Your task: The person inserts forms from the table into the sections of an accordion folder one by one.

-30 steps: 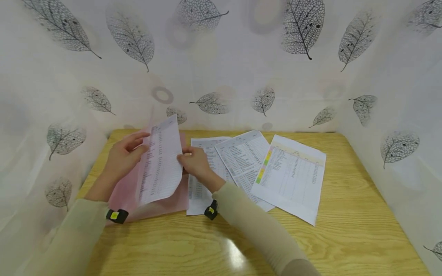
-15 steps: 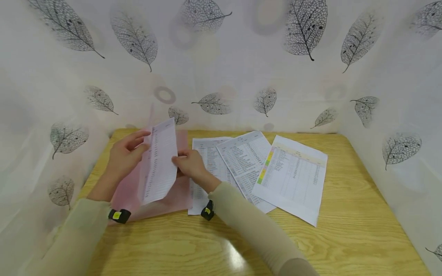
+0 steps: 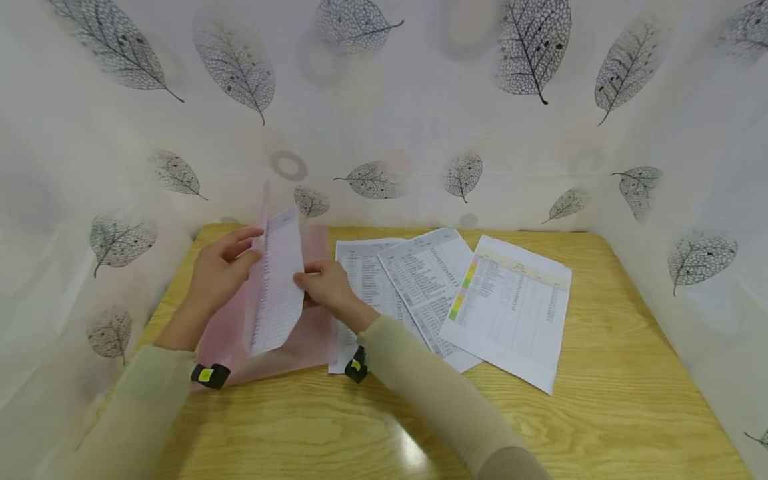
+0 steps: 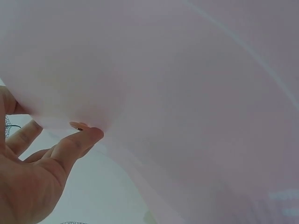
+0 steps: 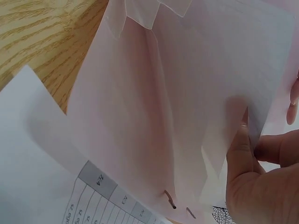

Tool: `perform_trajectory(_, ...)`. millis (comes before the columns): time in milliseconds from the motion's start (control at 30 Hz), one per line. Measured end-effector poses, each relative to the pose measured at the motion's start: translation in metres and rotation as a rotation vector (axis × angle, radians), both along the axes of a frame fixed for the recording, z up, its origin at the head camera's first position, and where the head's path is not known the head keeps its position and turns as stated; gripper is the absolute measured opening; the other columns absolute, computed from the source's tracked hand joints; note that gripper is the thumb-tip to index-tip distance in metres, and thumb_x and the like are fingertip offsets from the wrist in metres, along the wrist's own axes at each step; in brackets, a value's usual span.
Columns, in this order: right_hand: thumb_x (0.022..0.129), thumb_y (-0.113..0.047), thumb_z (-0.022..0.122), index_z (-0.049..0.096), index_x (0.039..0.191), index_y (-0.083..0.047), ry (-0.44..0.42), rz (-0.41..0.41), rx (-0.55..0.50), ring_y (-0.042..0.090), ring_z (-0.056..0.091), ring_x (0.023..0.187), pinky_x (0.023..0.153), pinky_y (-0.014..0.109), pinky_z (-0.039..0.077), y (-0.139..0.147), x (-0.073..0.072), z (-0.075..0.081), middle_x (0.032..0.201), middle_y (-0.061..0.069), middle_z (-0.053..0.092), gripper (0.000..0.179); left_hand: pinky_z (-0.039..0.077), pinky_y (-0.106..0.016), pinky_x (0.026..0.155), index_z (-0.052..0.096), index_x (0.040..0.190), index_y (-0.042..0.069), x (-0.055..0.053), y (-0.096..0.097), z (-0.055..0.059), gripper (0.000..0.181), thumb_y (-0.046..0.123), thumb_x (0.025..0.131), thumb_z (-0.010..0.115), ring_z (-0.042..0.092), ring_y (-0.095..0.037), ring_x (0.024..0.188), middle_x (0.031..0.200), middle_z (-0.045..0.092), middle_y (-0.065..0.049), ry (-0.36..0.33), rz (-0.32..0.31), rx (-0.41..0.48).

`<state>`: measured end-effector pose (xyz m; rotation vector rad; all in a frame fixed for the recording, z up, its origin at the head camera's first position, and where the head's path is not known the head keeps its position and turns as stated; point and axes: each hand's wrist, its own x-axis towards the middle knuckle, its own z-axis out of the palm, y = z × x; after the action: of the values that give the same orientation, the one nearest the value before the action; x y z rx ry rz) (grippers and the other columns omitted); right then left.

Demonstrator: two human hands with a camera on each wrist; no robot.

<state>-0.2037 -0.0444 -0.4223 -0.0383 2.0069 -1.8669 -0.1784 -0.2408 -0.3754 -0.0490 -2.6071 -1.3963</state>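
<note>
On the left of the table, a pink translucent plastic folder (image 3: 309,347) lies with its top cover raised. My left hand (image 3: 216,277) holds that cover up by its edge; in the left wrist view its fingertips pinch the pink plastic (image 4: 163,93) beside a small snap button (image 4: 78,125). Between the folder's layers stands a tilted printed sheet (image 3: 279,280). My right hand (image 3: 329,288) pinches the sheet's right edge, thumb on the near face. The right wrist view shows the paper's blank back (image 5: 215,60) bending at the thumb and fingers (image 5: 240,158).
Right of the folder, a printed sheet (image 3: 366,273) lies partly under my right arm. Another grey-headed sheet (image 3: 423,273) overlaps it, and a sheet with coloured row labels (image 3: 510,300) lies over that one. A leaf-patterned curtain (image 3: 390,120) surrounds the wooden table (image 3: 270,427).
My right hand has moved left with the sheet, which now stands more edge-on and further into the folder. The left hand keeps the cover raised at nearly the same place.
</note>
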Motion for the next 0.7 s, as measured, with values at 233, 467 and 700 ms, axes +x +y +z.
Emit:
perform_trajectory(233, 0.095, -0.011, 0.074, 0.074, 0.116, 0.005, -0.01, -0.037, -0.006, 0.021, 0.077, 0.071, 0.063, 0.031, 0.063, -0.0038, -0.0007, -0.0021, 0.095, 0.017, 0.079, 0.026, 0.05, -0.012, 0.067, 0.063, 0.145, 0.011, -0.0001, 0.0002, -0.0011, 0.042, 0.018, 0.103, 0.059, 0.065, -0.005, 0.085, 0.138, 0.064, -0.031, -0.008, 0.002, -0.012)
perform_trajectory(467, 0.09, -0.009, 0.079, 0.077, 0.109, 0.003, 0.01, -0.064, -0.006, 0.019, 0.075, 0.065, 0.061, 0.032, 0.063, -0.0075, 0.0003, -0.004, 0.086, 0.014, 0.079, 0.023, 0.057, -0.03, 0.091, 0.059, 0.148, 0.01, -0.0018, 0.002, 0.0006, 0.044, 0.015, 0.104, 0.058, 0.059, -0.051, 0.133, 0.154, 0.054, -0.027, -0.027, -0.104, -0.085)
perform_trajectory(700, 0.091, -0.011, 0.079, 0.077, 0.108, 0.001, -0.017, -0.052, 0.031, 0.016, 0.072, 0.06, 0.06, 0.031, 0.062, -0.0089, 0.0022, -0.0075, 0.081, 0.011, 0.077, 0.021, 0.055, -0.046, 0.1, 0.055, 0.152, 0.009, -0.0043, 0.0034, 0.0, 0.047, 0.012, 0.105, 0.055, 0.054, -0.052, 0.137, 0.156, 0.05, -0.028, -0.069, -0.183, -0.136)
